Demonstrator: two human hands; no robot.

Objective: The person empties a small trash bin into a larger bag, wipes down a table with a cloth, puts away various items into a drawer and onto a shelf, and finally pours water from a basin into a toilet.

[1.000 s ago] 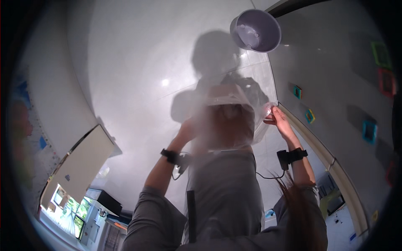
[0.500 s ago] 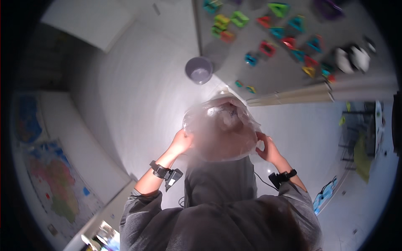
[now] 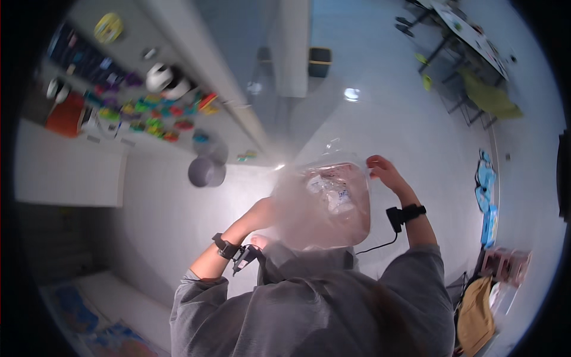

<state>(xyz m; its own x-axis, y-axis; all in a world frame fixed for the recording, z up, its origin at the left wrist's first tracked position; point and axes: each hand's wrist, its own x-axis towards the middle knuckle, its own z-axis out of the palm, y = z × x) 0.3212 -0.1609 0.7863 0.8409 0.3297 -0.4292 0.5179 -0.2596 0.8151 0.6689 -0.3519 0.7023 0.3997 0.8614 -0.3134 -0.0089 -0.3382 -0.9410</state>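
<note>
I hold a clear plastic bag [image 3: 327, 205] in front of my chest with both hands. Crumpled wrappers and bits of plastic show through its film. My left hand [image 3: 260, 215] grips the bag's left side and is partly hidden behind it. At the upper right, my right hand [image 3: 383, 171] pinches the bag's rim. Each wrist wears a black band, and a thin cable runs from the right one. My grey sleeves fill the lower part of the view.
A small grey-purple bin [image 3: 207, 172] stands on the pale floor to the left. A white panel with colourful magnets [image 3: 148, 116] lies beyond it. A dark bin [image 3: 319, 61], a table with chairs [image 3: 470, 41], blue packets [image 3: 485, 178] and a tan bag [image 3: 476, 315] ring the room.
The view has swung round, so the magnet panel and the bin now sit at the left. Both hands have kept hold of the bag, and my right hand has risen to its rim.
</note>
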